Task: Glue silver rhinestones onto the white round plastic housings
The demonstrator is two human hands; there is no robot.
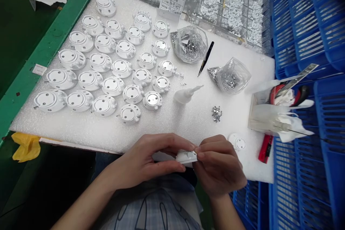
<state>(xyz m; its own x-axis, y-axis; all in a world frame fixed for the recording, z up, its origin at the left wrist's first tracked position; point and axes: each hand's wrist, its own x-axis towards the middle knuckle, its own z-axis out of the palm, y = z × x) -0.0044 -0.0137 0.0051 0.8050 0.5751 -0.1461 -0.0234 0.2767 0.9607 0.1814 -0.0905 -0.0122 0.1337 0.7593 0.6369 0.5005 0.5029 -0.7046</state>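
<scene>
Head view: white piece (185, 157) in left hand (144, 160) and right hand (219, 165)

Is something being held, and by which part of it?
Yes, a white piece: the left hand holds its near and far edges; the right hand touches its right end, perhaps gripping it too.

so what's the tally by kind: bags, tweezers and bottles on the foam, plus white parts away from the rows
Clear bags: 2
Tweezers: 1 pair
Squeeze bottle: 1
White parts: 2 (one held, one lying)
Total: 6
</scene>
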